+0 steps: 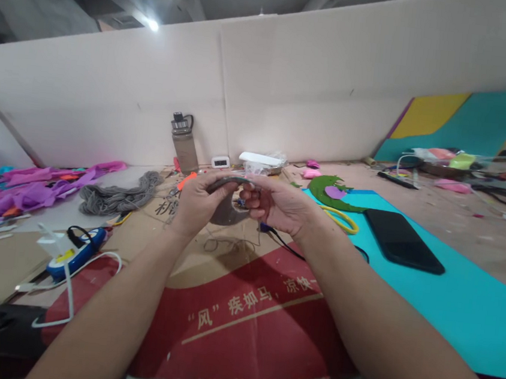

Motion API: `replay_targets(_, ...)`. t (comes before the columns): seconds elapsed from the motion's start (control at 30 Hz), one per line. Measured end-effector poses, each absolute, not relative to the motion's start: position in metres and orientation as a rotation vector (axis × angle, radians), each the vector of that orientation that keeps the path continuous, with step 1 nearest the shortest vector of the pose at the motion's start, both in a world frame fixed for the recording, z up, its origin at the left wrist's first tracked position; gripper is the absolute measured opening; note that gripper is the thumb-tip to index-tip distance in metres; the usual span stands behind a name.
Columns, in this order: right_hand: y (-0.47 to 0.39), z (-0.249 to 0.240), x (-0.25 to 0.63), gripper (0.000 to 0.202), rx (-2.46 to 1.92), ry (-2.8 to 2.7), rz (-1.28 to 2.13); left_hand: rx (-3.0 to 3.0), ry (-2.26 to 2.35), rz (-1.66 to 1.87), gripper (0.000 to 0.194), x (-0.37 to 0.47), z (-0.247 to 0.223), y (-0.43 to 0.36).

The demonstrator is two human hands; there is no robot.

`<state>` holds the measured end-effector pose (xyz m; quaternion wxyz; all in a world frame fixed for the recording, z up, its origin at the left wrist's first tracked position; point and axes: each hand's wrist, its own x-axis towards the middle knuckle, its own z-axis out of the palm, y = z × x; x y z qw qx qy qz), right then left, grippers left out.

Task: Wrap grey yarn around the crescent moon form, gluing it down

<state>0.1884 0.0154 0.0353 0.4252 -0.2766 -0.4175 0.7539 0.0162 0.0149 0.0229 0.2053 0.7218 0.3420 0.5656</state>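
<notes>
A curved grey fabric piece (227, 214) is held up over the cardboard, in the middle of the head view. My left hand (198, 200) is closed on its left side, thumb pressed along the upper edge. At the right end of that edge, my right hand (284, 206) has its fingers curled and pinched together. Whether a needle or other small item sits in that pinch is too small to tell. A thin grey thread (229, 244) trails in loops on the cardboard below the hands.
Red and brown printed cardboard (238, 332) covers the table's front. Left lie a blue power strip (76, 255), grey yarn (121, 194) and purple fabric scraps (49, 192). A bottle (185, 146) stands behind. Right, a black phone (404, 240) and green felt (325, 191) rest on a turquoise sheet (462, 308).
</notes>
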Motion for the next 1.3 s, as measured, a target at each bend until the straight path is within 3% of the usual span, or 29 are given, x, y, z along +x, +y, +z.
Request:
replay_targets(0.17, 0.017, 0.034, 0.184, 0.044, -0.709, -1.117, 1.581, 1.79, 1.104, 1.476, 0.031, 0.009, 0.033, 0.016)
replay_targets(0.37, 0.027, 0.018, 0.182, 0.025, -0.78, -1.367, 1.014, 1.545, 1.051, 1.381, 0.043, 0.008, 0.038, 0.021)
replay_targets(0.6, 0.026, 0.018, 0.185, 0.022, -0.864, -1.378, 0.817, 1.473, 0.99, 1.309, 0.036, 0.016, 0.043, 0.02)
replay_targets(1.07, 0.024, 0.02, 0.179, 0.024, -0.886, -1.357, 0.884, 1.313, 0.909, 1.23, 0.025, 0.019, 0.052, 0.02)
replay_targets(1.3, 0.032, 0.012, 0.176, 0.027, -0.904, -1.274, 1.066, 1.277, 0.93, 1.066, 0.029, 0.014, 0.047, 0.031)
